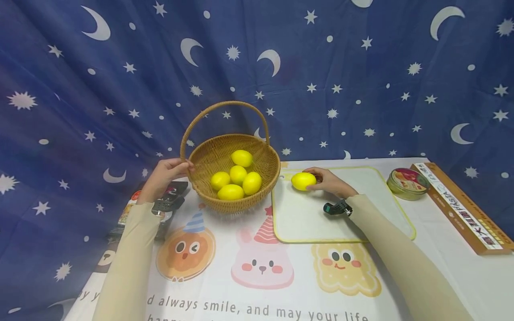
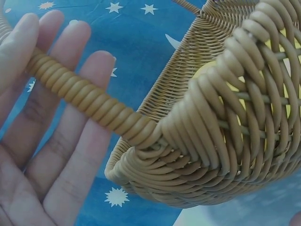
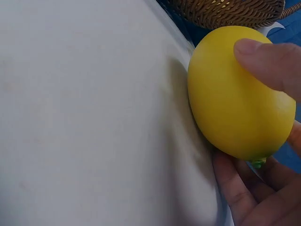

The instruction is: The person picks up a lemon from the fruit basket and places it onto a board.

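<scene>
Pinches foot of arched handle [image 2: 89, 96] on wicker basket [image 1: 234, 206] in left hand [image 1: 164, 176], with thumb and fingers on opposite sides, probably to steady the basket. Grips yellow lemon [image 1: 302, 181] in right hand [image 1: 329, 183], with thumb on one flank and fingers near the green stem [image 3: 258, 163], apparently to prevent rolling. Located on or just above the yellow-edged white board [image 1: 305, 218], near the basket; cannot tell which. Note five more lemons [image 1: 238, 175] nested in the basket, likely gathered by its curved wall.

The left hand [image 1: 165, 176] pinches and the right hand [image 1: 329, 183] grips, both reaching forward, well apart.
</scene>
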`<move>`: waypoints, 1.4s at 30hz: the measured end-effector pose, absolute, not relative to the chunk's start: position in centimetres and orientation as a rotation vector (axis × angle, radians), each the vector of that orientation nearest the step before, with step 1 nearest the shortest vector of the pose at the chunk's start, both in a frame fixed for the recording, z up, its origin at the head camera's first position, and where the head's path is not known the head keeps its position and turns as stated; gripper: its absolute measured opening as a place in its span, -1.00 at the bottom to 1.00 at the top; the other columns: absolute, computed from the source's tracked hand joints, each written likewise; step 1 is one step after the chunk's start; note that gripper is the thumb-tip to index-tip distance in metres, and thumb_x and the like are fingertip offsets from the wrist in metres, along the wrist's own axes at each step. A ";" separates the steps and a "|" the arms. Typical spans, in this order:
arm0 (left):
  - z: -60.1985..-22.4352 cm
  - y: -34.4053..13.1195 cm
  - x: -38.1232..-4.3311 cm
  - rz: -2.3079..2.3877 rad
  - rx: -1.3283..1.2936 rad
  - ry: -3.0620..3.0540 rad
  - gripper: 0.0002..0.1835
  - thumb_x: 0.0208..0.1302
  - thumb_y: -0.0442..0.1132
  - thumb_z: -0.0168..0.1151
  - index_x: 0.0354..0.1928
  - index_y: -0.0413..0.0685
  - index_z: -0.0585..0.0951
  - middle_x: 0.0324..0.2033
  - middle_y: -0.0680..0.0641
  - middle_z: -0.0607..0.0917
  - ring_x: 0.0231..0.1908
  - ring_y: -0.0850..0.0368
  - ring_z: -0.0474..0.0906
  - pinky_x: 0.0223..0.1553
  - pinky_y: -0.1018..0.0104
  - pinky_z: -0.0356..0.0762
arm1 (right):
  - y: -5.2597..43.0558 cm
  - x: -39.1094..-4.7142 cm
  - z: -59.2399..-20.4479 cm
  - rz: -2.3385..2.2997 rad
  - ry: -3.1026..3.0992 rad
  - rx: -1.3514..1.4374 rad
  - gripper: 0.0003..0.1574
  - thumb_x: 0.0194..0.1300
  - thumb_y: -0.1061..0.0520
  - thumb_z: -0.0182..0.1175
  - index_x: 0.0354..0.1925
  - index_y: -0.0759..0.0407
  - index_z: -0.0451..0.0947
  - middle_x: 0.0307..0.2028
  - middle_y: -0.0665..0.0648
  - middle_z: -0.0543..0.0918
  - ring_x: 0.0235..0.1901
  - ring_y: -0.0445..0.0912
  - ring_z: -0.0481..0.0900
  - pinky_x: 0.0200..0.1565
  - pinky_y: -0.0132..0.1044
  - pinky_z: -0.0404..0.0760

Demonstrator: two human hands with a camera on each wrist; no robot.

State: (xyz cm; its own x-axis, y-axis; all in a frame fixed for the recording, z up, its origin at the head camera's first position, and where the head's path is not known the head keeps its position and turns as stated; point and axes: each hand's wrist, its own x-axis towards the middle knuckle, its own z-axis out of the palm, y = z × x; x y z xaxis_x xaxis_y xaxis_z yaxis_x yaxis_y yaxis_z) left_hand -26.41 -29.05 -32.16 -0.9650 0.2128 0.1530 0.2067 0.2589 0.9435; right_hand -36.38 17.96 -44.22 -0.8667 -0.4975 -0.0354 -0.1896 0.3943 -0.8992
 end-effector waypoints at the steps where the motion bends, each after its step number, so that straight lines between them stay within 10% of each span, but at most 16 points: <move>1: -32.1 -29.0 -26.4 1.871 0.419 2.480 -0.82 0.37 -0.29 0.07 -0.24 -0.20 0.64 -0.39 0.21 0.71 -0.24 0.36 0.62 -0.11 0.54 0.57 | 17.9 -36.2 -43.9 -1.466 2.350 -0.601 -0.23 0.10 0.31 0.31 0.26 0.31 0.28 0.17 0.33 0.40 -0.05 -0.08 0.39 0.01 -0.41 0.40; 20: -34.1 -30.2 -28.1 1.833 0.393 2.534 -0.86 0.35 -0.14 0.11 -0.32 0.16 0.65 -0.38 0.28 0.70 -0.23 0.39 0.61 -0.11 0.57 0.56 | 18.3 -36.6 -44.0 -1.399 2.337 -0.632 -0.21 0.07 0.22 0.36 0.25 0.29 0.30 0.19 0.33 0.40 0.02 0.01 0.42 0.02 -0.36 0.46; 28: -33.6 -30.0 -27.7 1.820 0.359 2.529 -0.77 0.36 -0.19 0.09 -0.16 -0.22 0.62 -0.37 0.25 0.70 -0.22 0.38 0.61 -0.12 0.59 0.55 | 18.4 -36.3 -43.8 -1.407 2.313 -0.648 -0.16 0.09 0.26 0.34 0.30 0.30 0.21 0.24 0.38 0.34 0.16 0.16 0.37 0.16 -0.17 0.44; 34: -33.4 -29.9 -27.5 1.836 0.379 2.518 -0.83 0.37 -0.23 0.07 -0.31 0.11 0.65 -0.38 0.24 0.70 -0.23 0.34 0.62 -0.13 0.59 0.55 | 18.4 -36.5 -44.2 -1.422 2.295 -0.660 -0.13 0.08 0.26 0.35 0.30 0.29 0.19 0.26 0.37 0.33 0.20 0.17 0.35 0.19 -0.18 0.43; 42: -34.0 -30.3 -28.0 1.806 0.388 2.545 -0.61 0.36 -0.17 0.09 -0.05 -0.46 0.51 -0.36 0.26 0.70 -0.20 0.31 0.62 -0.11 0.57 0.55 | 18.5 -36.7 -44.4 -1.405 2.318 -0.654 -0.11 0.06 0.25 0.37 0.30 0.30 0.21 0.25 0.36 0.34 0.14 0.15 0.39 0.16 -0.16 0.46</move>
